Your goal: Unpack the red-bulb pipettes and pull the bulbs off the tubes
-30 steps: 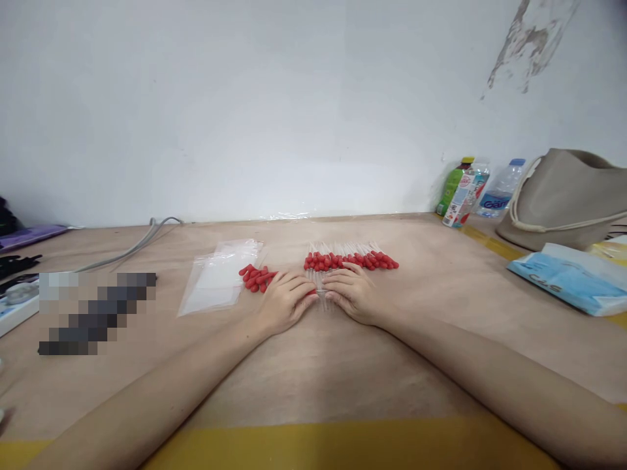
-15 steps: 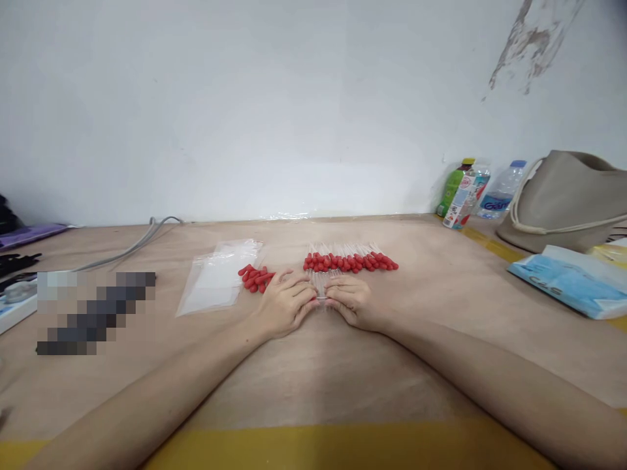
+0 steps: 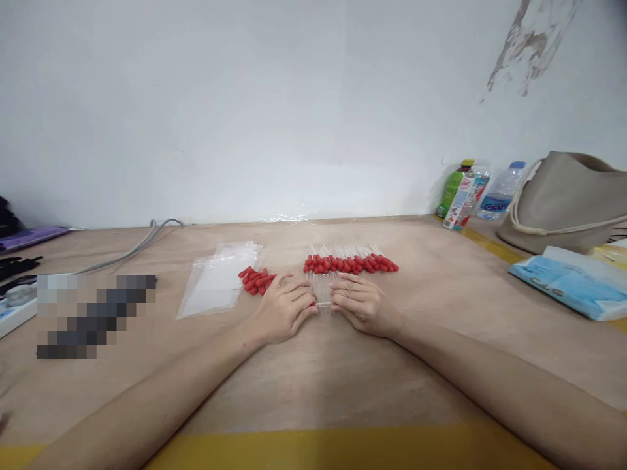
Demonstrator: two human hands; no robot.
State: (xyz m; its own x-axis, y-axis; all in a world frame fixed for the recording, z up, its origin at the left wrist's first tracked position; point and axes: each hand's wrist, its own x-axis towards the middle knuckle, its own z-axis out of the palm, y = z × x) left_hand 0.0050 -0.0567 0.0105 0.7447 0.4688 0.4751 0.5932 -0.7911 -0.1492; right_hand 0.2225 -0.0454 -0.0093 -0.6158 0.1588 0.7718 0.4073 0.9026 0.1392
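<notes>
My left hand (image 3: 281,308) and my right hand (image 3: 365,303) lie on the wooden table (image 3: 313,372), fingers stretched toward each other. Between the fingertips sits a small bunch of clear glass tubes (image 3: 322,290), touched from both sides. Just beyond lies a row of droppers with red bulbs (image 3: 350,263), their glass tips pointing to the wall. A small heap of loose red bulbs (image 3: 255,279) rests by my left hand's knuckles. A clear plastic bag (image 3: 215,281) lies flat to the left of the heap.
At the back right stand several drink bottles (image 3: 465,191), a beige bag (image 3: 568,199) and a blue packet (image 3: 568,281). A grey cable (image 3: 132,247) runs at the back left. Dark items and a white strip lie at the left edge. Yellow tape marks the near edge.
My hands have drawn slightly apart and toward me, uncovering the bunch of clear tubes that they covered a second ago. The row of droppers and the loose bulbs have not moved.
</notes>
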